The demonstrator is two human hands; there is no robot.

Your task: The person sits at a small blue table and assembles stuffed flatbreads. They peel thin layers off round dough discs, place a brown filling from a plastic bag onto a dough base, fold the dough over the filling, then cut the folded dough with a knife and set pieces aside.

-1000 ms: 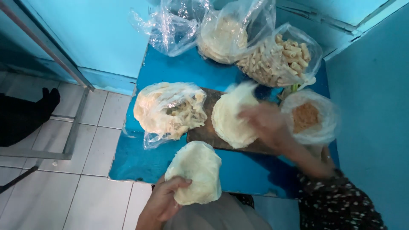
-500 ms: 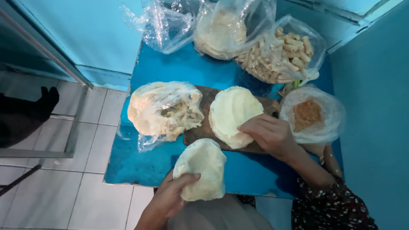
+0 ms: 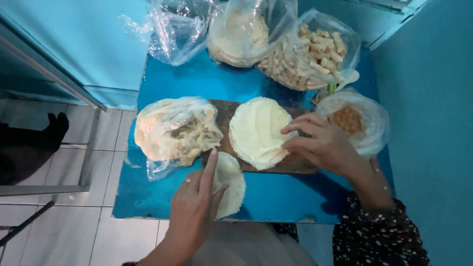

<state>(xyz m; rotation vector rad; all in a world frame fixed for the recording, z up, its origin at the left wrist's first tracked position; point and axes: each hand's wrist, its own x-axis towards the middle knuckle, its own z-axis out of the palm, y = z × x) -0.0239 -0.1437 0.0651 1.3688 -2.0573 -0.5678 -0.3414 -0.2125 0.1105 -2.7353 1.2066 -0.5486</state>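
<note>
A round pale flatbread point(image 3: 256, 132) lies on a dark wooden board point(image 3: 295, 163) in the middle of the small blue table point(image 3: 197, 81). My right hand point(image 3: 322, 143) rests on the flatbread's right edge, fingers pinching it. My left hand point(image 3: 194, 207) lies flat on a second pale flatbread point(image 3: 231, 184) at the table's near edge, just below the board. A clear bag of torn flatbread pieces point(image 3: 172, 130) sits left of the board.
At the back stand an empty-looking clear bag point(image 3: 172, 29), a bag of stacked flatbreads point(image 3: 241, 34) and a bag of pale sticks point(image 3: 310, 56). A bag with brown crumbs point(image 3: 352, 120) sits at right. Tiled floor lies left; a blue wall stands right.
My left hand has brought the second flatbread up from my lap and laid it on the table's near edge. My right hand has settled on the board's flatbread.
</note>
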